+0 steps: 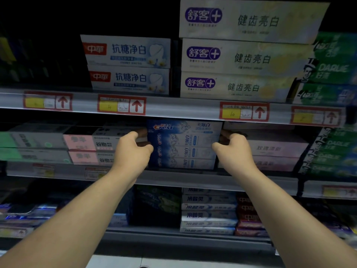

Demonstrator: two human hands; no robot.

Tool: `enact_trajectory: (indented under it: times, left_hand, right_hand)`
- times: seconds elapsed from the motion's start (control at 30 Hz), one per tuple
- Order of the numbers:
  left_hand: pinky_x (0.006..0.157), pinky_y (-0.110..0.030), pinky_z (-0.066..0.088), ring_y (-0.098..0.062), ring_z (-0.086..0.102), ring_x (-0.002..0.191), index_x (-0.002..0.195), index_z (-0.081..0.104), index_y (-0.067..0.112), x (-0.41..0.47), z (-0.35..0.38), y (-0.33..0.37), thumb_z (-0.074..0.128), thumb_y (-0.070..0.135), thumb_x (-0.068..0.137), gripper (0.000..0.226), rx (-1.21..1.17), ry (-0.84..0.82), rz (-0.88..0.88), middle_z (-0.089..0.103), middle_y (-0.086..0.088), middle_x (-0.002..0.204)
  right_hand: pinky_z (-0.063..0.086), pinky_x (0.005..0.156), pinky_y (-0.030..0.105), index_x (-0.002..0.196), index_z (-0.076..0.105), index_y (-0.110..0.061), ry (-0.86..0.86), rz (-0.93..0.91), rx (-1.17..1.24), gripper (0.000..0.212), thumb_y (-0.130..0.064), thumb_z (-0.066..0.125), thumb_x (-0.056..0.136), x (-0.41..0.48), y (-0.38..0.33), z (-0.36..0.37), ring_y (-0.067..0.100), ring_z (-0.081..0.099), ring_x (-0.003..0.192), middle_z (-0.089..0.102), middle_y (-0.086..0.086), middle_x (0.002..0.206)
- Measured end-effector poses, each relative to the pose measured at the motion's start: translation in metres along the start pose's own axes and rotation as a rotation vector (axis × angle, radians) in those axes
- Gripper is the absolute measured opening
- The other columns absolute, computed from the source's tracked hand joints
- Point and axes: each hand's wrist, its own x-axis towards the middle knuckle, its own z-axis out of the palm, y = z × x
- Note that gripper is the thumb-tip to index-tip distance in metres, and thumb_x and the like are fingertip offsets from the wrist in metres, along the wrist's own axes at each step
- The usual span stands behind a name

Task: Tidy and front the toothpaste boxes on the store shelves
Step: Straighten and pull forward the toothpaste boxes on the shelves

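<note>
Far left of the top shelf (173, 108) is near black, nothing readable there. Below it, green-grey boxes (34, 144) on the middle shelf (193, 178) are blurred and cut off by the left frame edge. Pink boxes (81, 148) sit just right of them, print illegible.

White boxes (127, 62), two high, are on the top shelf; their price tag (121, 105) shows "10", the rest is too small to read.

Left hand (133, 149) is clamped on the left end of the Crest stack (183, 146): thumb at the front edge, fingers curled round the end, tips lost in shadow.

Crest stack is mid-frame on the middle shelf, four boxes high. The top shelf's rail clips its top edge and its rear is hidden.

Right hand (231, 149) is clamped on the stack's right end the same way, fingertips dark and hard to make out.

The Saky stack (241, 55), three high, is on the top shelf above and right of the Crest stack, top box cut off by the frame. Lilac boxes (276, 151) are just right of the right hand, partly behind it.

On the bottom shelf the dark box (156, 206), white-blue boxes (208, 209) and red boxes (249, 215) are blurred, with both forearms covering parts of the row.

At far right, green Darlie boxes (334, 147) are smeared and cut off by the frame edge.
</note>
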Motion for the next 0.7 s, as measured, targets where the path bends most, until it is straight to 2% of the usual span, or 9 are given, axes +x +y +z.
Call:
enact_trajectory:
  times: [0.03, 0.07, 0.17, 0.33, 0.43, 0.5, 0.57, 0.63, 0.7]
  left_hand:
    - [0.04, -0.004, 0.034, 0.0, 0.038, 0.059, 0.146, 0.047, 0.01, 0.0, 0.001, 0.0, 0.062, 0.004, 0.097, 0.051, -0.008, -0.001, -0.005, 0.045, 0.015, 0.072]
    - [0.041, -0.005, 0.035, 0.0, 0.038, 0.059, 0.149, 0.044, 0.008, -0.001, 0.001, 0.0, 0.062, 0.005, 0.097, 0.056, 0.002, 0.0, -0.008, 0.045, 0.014, 0.071]
    - [0.053, -0.022, 0.038, -0.006, 0.045, 0.061, 0.135, 0.056, 0.008, 0.0, 0.002, 0.0, 0.063, 0.01, 0.095, 0.04, 0.043, 0.018, -0.005, 0.051, 0.01, 0.072]
    - [0.077, -0.028, 0.039, -0.001, 0.048, 0.075, 0.148, 0.045, 0.009, -0.002, 0.0, 0.006, 0.064, 0.016, 0.095, 0.057, 0.15, -0.068, 0.004, 0.058, 0.003, 0.113]
    - [0.087, -0.035, 0.045, -0.022, 0.059, 0.102, 0.147, 0.046, 0.015, -0.003, -0.005, 0.01, 0.068, 0.027, 0.092, 0.06, 0.228, -0.132, -0.002, 0.056, -0.001, 0.129]
    - [0.087, -0.036, 0.045, -0.024, 0.057, 0.107, 0.137, 0.051, 0.015, -0.004, -0.008, 0.013, 0.067, 0.027, 0.092, 0.05, 0.276, -0.179, -0.012, 0.053, -0.002, 0.135]
    - [0.073, -0.032, 0.043, -0.022, 0.058, 0.093, 0.117, 0.054, 0.018, -0.008, -0.01, 0.014, 0.064, 0.022, 0.094, 0.026, 0.344, -0.213, 0.011, 0.055, -0.005, 0.123]
    - [0.066, -0.031, 0.042, -0.023, 0.059, 0.086, 0.106, 0.052, 0.022, -0.012, -0.013, 0.017, 0.063, 0.02, 0.094, 0.017, 0.419, -0.231, 0.062, 0.056, -0.009, 0.115]
    - [0.084, -0.029, 0.044, -0.026, 0.059, 0.112, 0.119, 0.054, 0.021, -0.018, -0.018, 0.022, 0.064, 0.02, 0.094, 0.027, 0.538, -0.271, 0.145, 0.053, -0.006, 0.129]
  right_hand:
    - [0.033, 0.05, 0.026, 0.074, 0.047, -0.01, -0.001, -0.001, -0.001, 0.023, -0.008, 0.062, 0.091, 0.0, 0.0, 0.001, 0.017, 0.044, 0.058, 0.047, 0.003, 0.065]
    - [0.033, 0.05, 0.026, 0.073, 0.046, -0.01, -0.001, -0.003, -0.004, 0.024, -0.008, 0.062, 0.091, 0.0, 0.0, 0.001, 0.017, 0.043, 0.058, 0.046, 0.003, 0.065]
    - [0.034, 0.051, 0.027, 0.075, 0.048, -0.01, -0.012, -0.008, -0.015, 0.021, -0.01, 0.061, 0.092, -0.001, 0.001, 0.002, 0.017, 0.045, 0.059, 0.047, 0.003, 0.066]
    - [0.035, 0.051, 0.027, 0.084, 0.055, -0.007, -0.034, -0.012, -0.028, 0.013, -0.012, 0.062, 0.093, -0.002, 0.001, 0.0, 0.017, 0.047, 0.06, 0.051, 0.003, 0.068]
    - [0.038, 0.052, 0.027, 0.095, 0.058, -0.003, -0.074, -0.014, -0.055, 0.013, -0.015, 0.063, 0.094, -0.004, -0.002, -0.007, 0.018, 0.051, 0.061, 0.057, 0.004, 0.072]
    - [0.041, 0.053, 0.027, 0.103, 0.055, -0.009, -0.118, -0.038, -0.105, 0.013, -0.017, 0.063, 0.096, -0.008, -0.007, -0.012, 0.016, 0.053, 0.064, 0.062, 0.002, 0.08]
    - [0.047, 0.061, 0.03, 0.127, 0.058, -0.009, -0.15, -0.07, -0.173, 0.03, -0.017, 0.062, 0.098, -0.013, -0.011, -0.019, 0.015, 0.057, 0.071, 0.06, -0.003, 0.09]
    - [0.052, 0.065, 0.028, 0.136, 0.056, -0.003, -0.171, -0.094, -0.251, 0.04, -0.018, 0.062, 0.099, -0.017, -0.015, -0.026, 0.012, 0.058, 0.076, 0.058, -0.002, 0.098]
    - [0.048, 0.062, 0.022, 0.144, 0.051, -0.006, -0.185, -0.131, -0.318, 0.048, -0.02, 0.061, 0.099, -0.021, -0.019, -0.035, 0.011, 0.057, 0.077, 0.059, 0.002, 0.112]
